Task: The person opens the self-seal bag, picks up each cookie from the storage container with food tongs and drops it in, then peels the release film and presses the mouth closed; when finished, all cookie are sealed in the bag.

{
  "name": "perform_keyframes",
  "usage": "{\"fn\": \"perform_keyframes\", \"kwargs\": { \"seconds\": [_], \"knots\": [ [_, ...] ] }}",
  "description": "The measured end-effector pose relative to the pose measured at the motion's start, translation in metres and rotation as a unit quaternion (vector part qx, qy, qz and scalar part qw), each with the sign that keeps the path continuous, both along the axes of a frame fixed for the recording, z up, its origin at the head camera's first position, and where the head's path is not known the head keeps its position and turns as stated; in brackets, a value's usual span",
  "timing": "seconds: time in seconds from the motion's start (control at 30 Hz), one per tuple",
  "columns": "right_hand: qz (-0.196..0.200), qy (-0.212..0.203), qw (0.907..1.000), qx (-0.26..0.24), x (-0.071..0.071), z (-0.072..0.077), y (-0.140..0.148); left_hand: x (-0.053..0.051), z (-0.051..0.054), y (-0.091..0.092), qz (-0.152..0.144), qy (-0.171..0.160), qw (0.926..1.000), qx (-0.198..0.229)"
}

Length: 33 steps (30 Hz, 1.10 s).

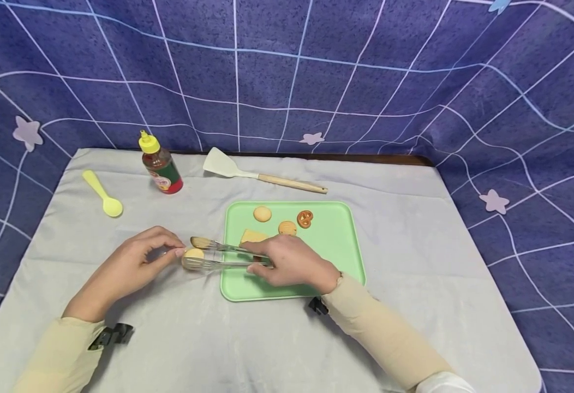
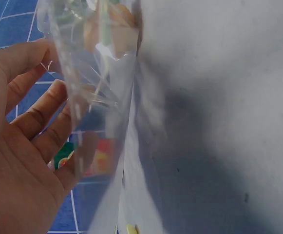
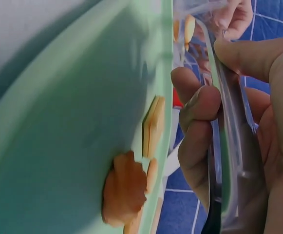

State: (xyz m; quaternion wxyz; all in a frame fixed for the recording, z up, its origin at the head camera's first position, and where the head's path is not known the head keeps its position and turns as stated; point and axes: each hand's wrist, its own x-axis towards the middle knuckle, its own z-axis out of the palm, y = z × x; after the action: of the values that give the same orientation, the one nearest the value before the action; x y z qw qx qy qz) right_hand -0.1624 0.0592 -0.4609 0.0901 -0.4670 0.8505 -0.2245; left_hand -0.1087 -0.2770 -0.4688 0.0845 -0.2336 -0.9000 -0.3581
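Note:
My left hand (image 1: 135,262) pinches the edge of a clear plastic bag (image 2: 107,92) between thumb and forefinger, left of the tray. My right hand (image 1: 292,261) grips metal tongs (image 1: 230,264) over the green tray (image 1: 331,251), their tips pointing left. A round cookie (image 1: 193,254) sits between the tong tips, close to my left fingertips, at the bag's mouth. The film is hard to make out in the head view. On the tray lie a round cookie (image 1: 262,214), a ridged round cookie (image 1: 287,227), a pretzel (image 1: 305,219) and square crackers (image 1: 252,236), partly hidden by my right hand.
Behind the tray lies a white spatula (image 1: 223,164) with a wooden handle. A red sauce bottle (image 1: 164,172) with a yellow cap stands at the back left, beside a yellow spoon (image 1: 112,206). A blue grid-patterned curtain (image 1: 267,82) hangs behind the cloth-covered table (image 1: 414,229).

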Motion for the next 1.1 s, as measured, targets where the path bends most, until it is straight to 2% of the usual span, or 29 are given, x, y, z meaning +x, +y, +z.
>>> {"fn": "perform_keyframes", "kwargs": {
  "seconds": [0.4, 0.6, 0.77, 1.1],
  "knots": [
    [-0.008, 0.003, 0.9999, 0.014, 0.003, 0.002, -0.010, -0.004, 0.002, 0.003, 0.007, -0.009, 0.9999, 0.001],
    [-0.018, -0.002, 0.9997, 0.016, 0.003, 0.002, -0.003, -0.007, 0.001, 0.005, 0.005, -0.004, 1.0000, -0.002],
    [-0.041, -0.001, 0.9991, 0.010, 0.005, 0.004, 0.024, -0.008, -0.002, 0.005, 0.002, -0.003, 1.0000, -0.008],
    [-0.143, 0.003, 0.9894, 0.024, 0.000, 0.005, 0.109, -0.008, -0.008, 0.001, -0.003, 0.003, 1.0000, -0.005]
  ]
}}
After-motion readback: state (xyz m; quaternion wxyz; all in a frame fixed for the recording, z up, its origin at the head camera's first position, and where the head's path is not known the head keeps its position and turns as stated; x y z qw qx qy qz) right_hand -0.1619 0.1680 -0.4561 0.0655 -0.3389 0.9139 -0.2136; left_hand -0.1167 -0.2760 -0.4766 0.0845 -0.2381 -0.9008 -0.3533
